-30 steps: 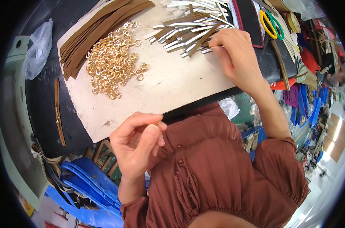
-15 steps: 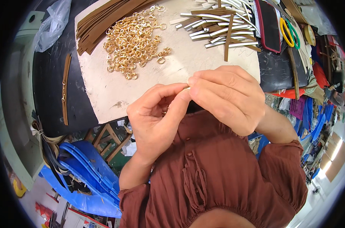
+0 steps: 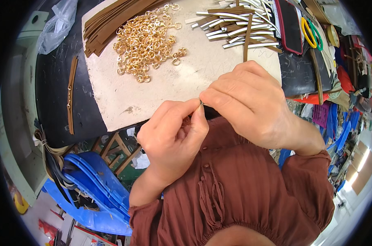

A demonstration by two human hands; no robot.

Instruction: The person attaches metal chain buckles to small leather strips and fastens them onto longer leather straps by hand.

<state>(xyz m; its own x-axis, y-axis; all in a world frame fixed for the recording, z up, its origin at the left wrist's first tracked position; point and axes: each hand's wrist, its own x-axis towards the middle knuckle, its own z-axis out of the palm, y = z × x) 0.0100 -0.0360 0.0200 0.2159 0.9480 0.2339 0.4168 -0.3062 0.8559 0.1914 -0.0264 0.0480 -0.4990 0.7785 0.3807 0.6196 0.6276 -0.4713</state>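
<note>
Over the near edge of the pale work board (image 3: 186, 84), my two hands meet at their fingertips. My left hand (image 3: 171, 137) is curled, its thumb and index finger pinched on the tip of a small dark strip (image 3: 201, 103); most of it is hidden by the fingers. From the other side, my right hand (image 3: 253, 106) closes its thumb and fingertips at that same spot. Beyond them lies a heap of gold ring links (image 3: 147, 43). Behind that heap is a stack of brown strips (image 3: 108, 26). Short brown and white strips (image 3: 235, 30) form a pile at the far right.
A finished-looking brown strap with gold links (image 3: 70, 96) lies on the black tabletop (image 3: 55, 106) at left. At far right are a dark phone (image 3: 289, 28), yellow and green scissor handles (image 3: 305, 33) and a stick (image 3: 317, 78). Blue plastic (image 3: 94, 180) stands below left.
Both hands have shifted slightly, the left lower and the right turned with its fingers more curled. A gold glint inside my left hand no longer shows.
</note>
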